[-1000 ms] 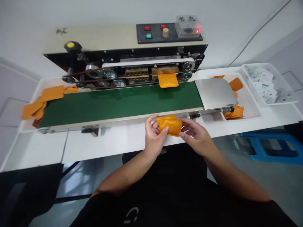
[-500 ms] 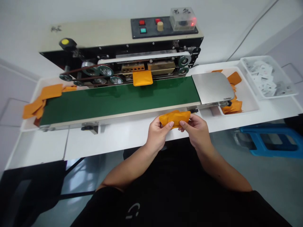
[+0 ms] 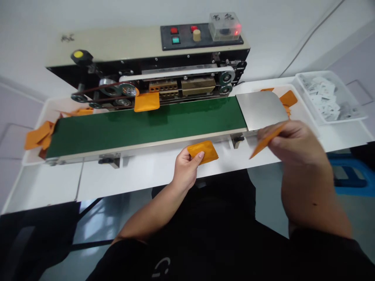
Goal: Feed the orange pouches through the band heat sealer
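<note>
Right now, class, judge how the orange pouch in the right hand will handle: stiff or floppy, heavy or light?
Probably light: the right hand pinches the orange pouch by one end. Likely stiff: it juts out straight without drooping. Flat and thin, so unlikely to roll.

Remote log, what I am seeing around the bench: a white wall [image 3: 117, 15] running behind it, evenly lit, with a thin grey cable [image 3: 310, 43] climbing diagonally at upper right. A paler lilac panel [image 3: 14, 117] is showing low on the left. A white table [image 3: 140, 175] is stretching across the full width, catching soft diffuse light. A glossy grey floor [image 3: 96, 222] is reflecting brightness below the table edge. A blue plastic stool [image 3: 351, 190] is standing at right, partly hidden. A dark bulky shape [image 3: 29, 242] is sitting lower left, which I am failing to identify.
</note>
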`<state>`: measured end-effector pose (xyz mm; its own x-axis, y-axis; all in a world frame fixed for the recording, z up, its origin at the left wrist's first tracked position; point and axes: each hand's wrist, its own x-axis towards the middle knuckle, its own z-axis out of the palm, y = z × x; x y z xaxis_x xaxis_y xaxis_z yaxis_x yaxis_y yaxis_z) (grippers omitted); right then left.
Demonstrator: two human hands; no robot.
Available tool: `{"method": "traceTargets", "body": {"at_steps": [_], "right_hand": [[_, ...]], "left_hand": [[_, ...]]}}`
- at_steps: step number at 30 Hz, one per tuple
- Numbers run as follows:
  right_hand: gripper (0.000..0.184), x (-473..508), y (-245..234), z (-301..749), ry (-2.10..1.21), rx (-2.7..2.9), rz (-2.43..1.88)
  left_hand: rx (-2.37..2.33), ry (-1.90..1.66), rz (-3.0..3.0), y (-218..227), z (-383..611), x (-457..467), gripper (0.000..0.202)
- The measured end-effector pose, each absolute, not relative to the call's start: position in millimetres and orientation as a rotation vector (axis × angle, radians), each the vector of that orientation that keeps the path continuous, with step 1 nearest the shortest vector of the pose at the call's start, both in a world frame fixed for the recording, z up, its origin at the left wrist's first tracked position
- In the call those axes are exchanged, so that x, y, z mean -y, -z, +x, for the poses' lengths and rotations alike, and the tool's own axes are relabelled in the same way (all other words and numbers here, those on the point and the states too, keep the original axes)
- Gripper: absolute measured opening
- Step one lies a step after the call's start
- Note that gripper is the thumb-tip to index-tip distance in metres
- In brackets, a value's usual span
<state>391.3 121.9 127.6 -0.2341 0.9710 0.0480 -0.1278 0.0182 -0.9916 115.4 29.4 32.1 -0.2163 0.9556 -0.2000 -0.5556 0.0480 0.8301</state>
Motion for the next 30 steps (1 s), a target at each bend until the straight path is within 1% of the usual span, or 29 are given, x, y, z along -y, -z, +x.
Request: {"method": "traceTargets", "body": {"at_steps": [3,6,9,13,19,24,30], "right_hand": [[0.031,-147,-148,397,-1.203,1.061,-0.777],[0.026,-176,-141,391,-1.097,0.890,-0.926],[0.029,-202,-119,386,-1.175,0.809,-1.116],[0.021,-221,-102,384,-1.314,0.698,-1.170],[0.023,-227,-117,376,-1.411,0.863,-1.328],[0.009,-235,-124,364,-1.509,0.883,-1.371],[0.020,-240,-131,347,-1.551,0.850,-1.409]], "left_hand": [[-1.018,-1.527,0.529,-30,112,-28,0.039],[-1.035,-1.520,0.528,-31,112,-27,0.040],[-1.044,-1.513,0.536,-31,112,-27,0.039],[-1.043,-1.529,0.538,-30,109,-27,0.039],[-1.038,-1.518,0.528,-28,108,-27,0.036],[-1.021,-1.516,0.521,-28,109,-28,0.036],[-1.025,-1.505,0.526,-25,108,-29,0.035]]}}
